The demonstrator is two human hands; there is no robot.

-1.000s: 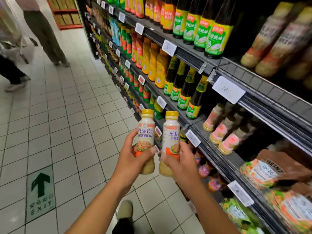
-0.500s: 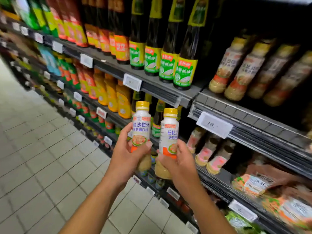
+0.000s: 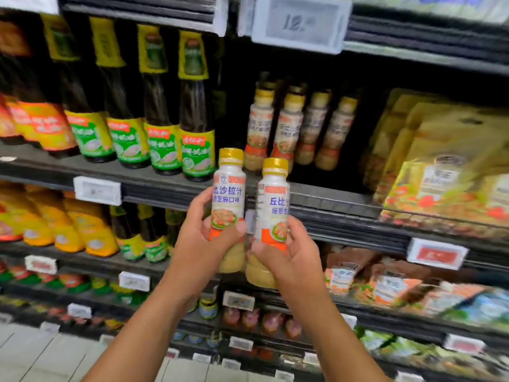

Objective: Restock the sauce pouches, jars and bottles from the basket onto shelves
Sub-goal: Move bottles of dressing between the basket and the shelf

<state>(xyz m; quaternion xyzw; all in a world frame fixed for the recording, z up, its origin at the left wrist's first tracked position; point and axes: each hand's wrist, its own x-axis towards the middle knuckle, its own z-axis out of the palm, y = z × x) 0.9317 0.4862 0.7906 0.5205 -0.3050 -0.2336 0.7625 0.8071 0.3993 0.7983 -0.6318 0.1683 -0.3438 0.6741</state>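
Gold-capped and white-labelled, two dressing bottles stand upright side by side, one in each hand. The left hand wraps its fingers round the lower half of the left bottle, thumb across the label. The right hand grasps the right bottle the same way, a little lower. Their bases nearly touch between the palms. Just above and beyond the hands, matching bottles stand in a row on the shelf. Left of that row are dark bottles, right of it yellow pouches.
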